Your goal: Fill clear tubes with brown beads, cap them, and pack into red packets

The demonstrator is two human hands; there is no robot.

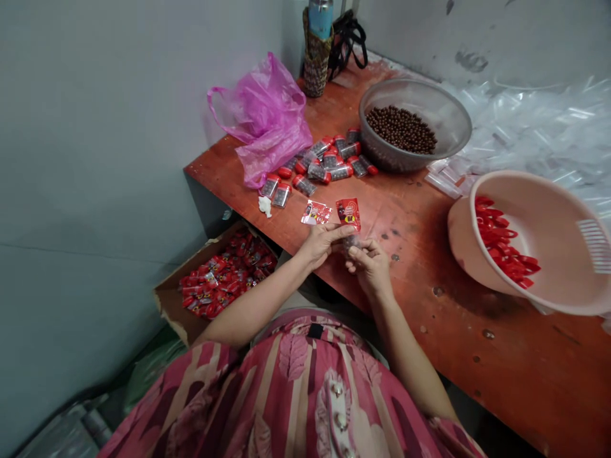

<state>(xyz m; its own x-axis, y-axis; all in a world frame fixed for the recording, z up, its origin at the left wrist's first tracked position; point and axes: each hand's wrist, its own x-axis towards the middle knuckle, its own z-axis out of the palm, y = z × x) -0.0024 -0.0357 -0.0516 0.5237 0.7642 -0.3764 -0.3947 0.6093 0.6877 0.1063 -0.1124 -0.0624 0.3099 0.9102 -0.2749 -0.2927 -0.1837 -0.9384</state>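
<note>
Just past the table's front edge, my two hands meet over a small clear jar [352, 242] of dark brown balls. My right hand [373, 262] pinches the jar between thumb and fingers. My left hand [321, 247] is closed, its thumb lying across the lower edge of a red printed label [348, 211] at the jar's upper end. Whether label and jar are stuck together I cannot tell. A second label, red and silvery [316, 212], lies on the table beyond my left hand. Farther back lie several filled jars with red caps [329, 159].
A grey bowl [456, 137] holds brown balls. To the right, a pink basin [568, 254] contains red caps [501, 242]; clear plastic containers [534, 127] pile behind it. A pink bag [274, 108] and bottle [321, 19] stand at the back. Below left, a cardboard box [167, 312] holds red-labelled jars.
</note>
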